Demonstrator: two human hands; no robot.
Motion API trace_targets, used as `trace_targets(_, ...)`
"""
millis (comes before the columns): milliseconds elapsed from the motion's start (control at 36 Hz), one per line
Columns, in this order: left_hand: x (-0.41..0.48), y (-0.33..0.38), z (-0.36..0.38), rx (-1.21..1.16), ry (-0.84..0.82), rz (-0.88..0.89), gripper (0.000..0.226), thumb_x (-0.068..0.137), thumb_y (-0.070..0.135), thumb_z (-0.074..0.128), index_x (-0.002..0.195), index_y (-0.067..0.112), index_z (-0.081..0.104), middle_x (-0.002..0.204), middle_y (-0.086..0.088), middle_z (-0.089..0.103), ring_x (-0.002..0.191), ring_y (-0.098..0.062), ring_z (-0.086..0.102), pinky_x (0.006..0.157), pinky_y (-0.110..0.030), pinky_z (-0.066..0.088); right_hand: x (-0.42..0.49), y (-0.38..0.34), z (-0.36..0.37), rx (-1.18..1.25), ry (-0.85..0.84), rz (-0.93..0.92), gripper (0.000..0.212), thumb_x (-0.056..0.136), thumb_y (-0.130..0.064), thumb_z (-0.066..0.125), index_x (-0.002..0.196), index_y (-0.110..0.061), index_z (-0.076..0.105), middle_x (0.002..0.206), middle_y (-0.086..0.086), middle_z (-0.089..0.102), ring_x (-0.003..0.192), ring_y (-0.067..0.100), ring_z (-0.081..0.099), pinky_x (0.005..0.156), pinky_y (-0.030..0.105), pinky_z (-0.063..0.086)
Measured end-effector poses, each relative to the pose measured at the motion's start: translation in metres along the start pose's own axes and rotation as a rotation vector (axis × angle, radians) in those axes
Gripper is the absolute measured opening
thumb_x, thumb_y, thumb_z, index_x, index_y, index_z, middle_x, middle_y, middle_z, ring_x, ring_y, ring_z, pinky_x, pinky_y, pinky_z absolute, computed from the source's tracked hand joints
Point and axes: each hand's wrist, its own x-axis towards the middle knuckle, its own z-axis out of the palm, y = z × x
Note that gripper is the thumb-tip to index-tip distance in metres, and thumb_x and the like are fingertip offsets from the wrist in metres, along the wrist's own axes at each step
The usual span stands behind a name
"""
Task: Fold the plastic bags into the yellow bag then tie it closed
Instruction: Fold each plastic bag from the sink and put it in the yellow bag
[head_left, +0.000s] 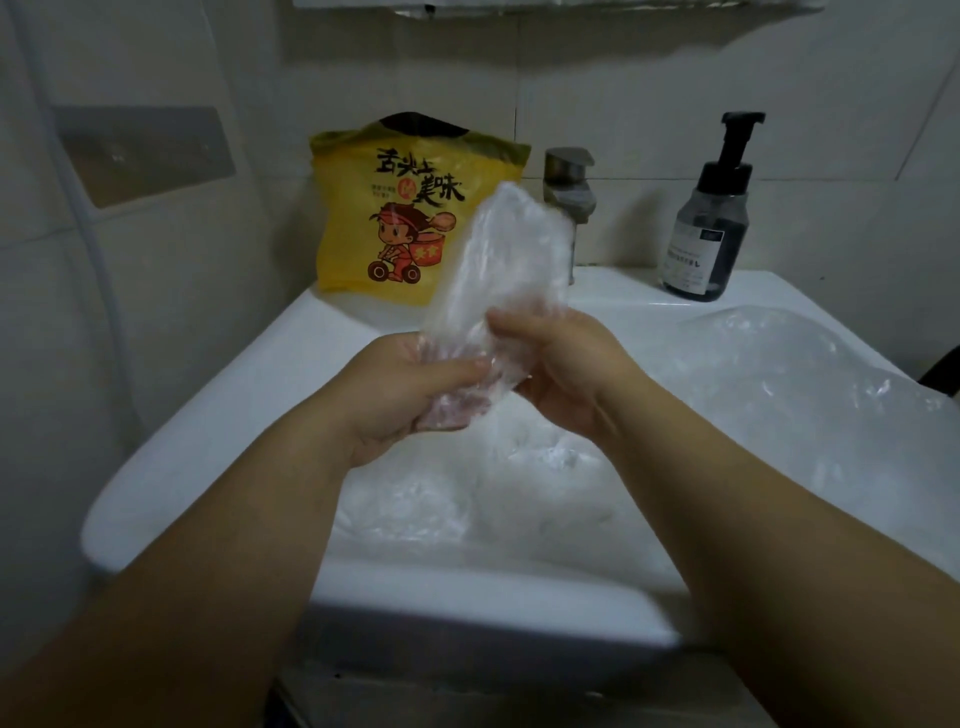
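folding step, i judge: left hand (415, 384) and right hand (566, 374) both pinch the lower end of a clear crumpled plastic bag (498, 260) over the white ceramic sink (208, 415). next comes another fold, then a reach to the yellow printed plastic bag (363, 228) standing at the back rim. the metal tap (569, 187) is just beside it. loose clear bags (779, 374) still wait on the right.

One view, head-mounted and wide-angle. It looks forward and down from above the near rim of a white sink (197, 415) and faces the tiled back wall (623, 104). Both forearms enter from the bottom corners. The left hand (410, 384) and right hand (566, 374) grip a clear plastic bag (498, 260) close to the lens, near frame centre. The yellow bag (410, 208), tap (569, 192) and pump bottle (709, 223) stand farther off along the back ledge. Straight lines bow toward the edges. The near rim is blurred.
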Motion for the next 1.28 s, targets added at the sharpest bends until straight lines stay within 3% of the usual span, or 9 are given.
trace_targets(139, -0.001, -0.001, 0.001, 0.095, -0.001, 0.075, 0.059, 0.057, 0.036, 0.081, 0.112, 0.021, 0.067, 0.103, 0.004, 0.073, 0.095, -0.011, 0.070, 0.075, -0.027, 0.054, -0.002, -0.001, -0.001, -0.036, 0.042, -0.061, 0.033, 0.085, -0.009, 0.067, 0.117, -0.002, 0.061, 0.105, 0.013, 0.072, 0.090, 0.026, 0.071, 0.069, 0.031, 0.058)
trace_targets(306, -0.003, 0.001, 0.005, 0.095, 0.041, 0.107, 0.018, 0.079, 0.017, 0.074, 0.095, 0.012, 0.068, 0.081, -0.002, 0.073, 0.072, -0.011, 0.070, 0.062, -0.021, 0.055, -0.003, -0.004, 0.002, 0.025, 0.001, -0.049, 0.041, 0.085, -0.026, 0.069, 0.119, -0.007, 0.058, 0.109, 0.010, 0.071, 0.097, 0.026, 0.070, 0.085, 0.037, 0.057)
trace_targets(500, -0.006, 0.006, 0.009, -0.062, -0.091, 0.034, 0.039, 0.075, 0.032, 0.066, 0.109, 0.013, 0.066, 0.098, -0.005, 0.075, 0.086, -0.018, 0.073, 0.069, -0.025, 0.059, 0.000, -0.003, -0.001, 0.099, -0.063, -0.048, 0.055, 0.081, -0.029, 0.068, 0.128, -0.003, 0.053, 0.115, 0.014, 0.068, 0.103, 0.030, 0.067, 0.082, 0.037, 0.056)
trace_targets(639, -0.005, 0.005, 0.009, -0.090, -0.045, 0.080, 0.016, 0.084, 0.016, 0.064, 0.098, 0.009, 0.068, 0.082, -0.005, 0.073, 0.074, -0.012, 0.070, 0.062, -0.022, 0.055, -0.003, 0.000, 0.000, -0.038, -0.262, 0.051, 0.073, 0.077, -0.054, 0.062, 0.132, -0.007, 0.051, 0.101, 0.005, 0.071, 0.088, 0.018, 0.069, 0.084, 0.033, 0.049)
trace_targets(778, -0.003, 0.003, 0.007, -0.093, -0.089, 0.050, 0.016, 0.089, -0.006, 0.054, 0.098, -0.004, 0.067, 0.084, -0.017, 0.069, 0.077, -0.022, 0.067, 0.069, -0.026, 0.058, -0.007, 0.015, 0.006, -0.237, -0.439, 0.308, 0.046, 0.076, -0.050, 0.064, 0.109, -0.019, 0.059, 0.097, 0.005, 0.059, 0.094, 0.019, 0.055, 0.088, 0.035, 0.044)
trace_targets(889, -0.004, 0.002, 0.006, -0.042, -0.133, 0.012, 0.008, 0.086, 0.003, 0.062, 0.091, 0.002, 0.068, 0.076, -0.009, 0.073, 0.069, -0.013, 0.070, 0.059, -0.021, 0.056, -0.005, 0.006, 0.006, -0.062, -0.383, 0.295, 0.031, 0.088, -0.038, 0.052, 0.095, -0.009, 0.060, 0.070, 0.009, 0.054, 0.068, 0.020, 0.047, 0.068, 0.027, 0.043)
trace_targets(1000, -0.009, 0.003, 0.005, 0.053, -0.224, -0.076, 0.024, 0.072, 0.020, 0.069, 0.092, 0.007, 0.068, 0.079, -0.005, 0.075, 0.068, -0.010, 0.070, 0.056, -0.018, 0.052, -0.001, -0.009, -0.005, 0.093, -0.348, 0.252, 0.032, 0.099, -0.033, 0.040, 0.102, -0.008, 0.059, 0.086, 0.009, 0.067, 0.079, 0.021, 0.065, 0.076, 0.032, 0.051)
trace_targets(1167, -0.009, 0.001, 0.002, 0.216, -0.259, -0.188, 0.010, 0.086, 0.017, 0.067, 0.087, 0.008, 0.072, 0.080, -0.001, 0.075, 0.068, -0.007, 0.070, 0.056, -0.016, 0.053, -0.002, -0.033, -0.025, 0.328, -0.137, 0.115, 0.029, 0.097, -0.033, 0.046, 0.102, -0.009, 0.062, 0.088, 0.007, 0.068, 0.085, 0.020, 0.065, 0.083, 0.038, 0.049)
trace_targets(1278, -0.009, -0.002, 0.000, 0.253, -0.282, -0.219, 0.013, 0.084, 0.018, 0.069, 0.091, 0.007, 0.072, 0.085, -0.004, 0.076, 0.075, -0.010, 0.071, 0.061, -0.018, 0.055, -0.005, -0.030, -0.022, 0.247, -0.127, 0.099, 0.033, 0.099, -0.036, 0.042, 0.099, -0.010, 0.063, 0.085, 0.005, 0.068, 0.084, 0.018, 0.064, 0.084, 0.036, 0.049)
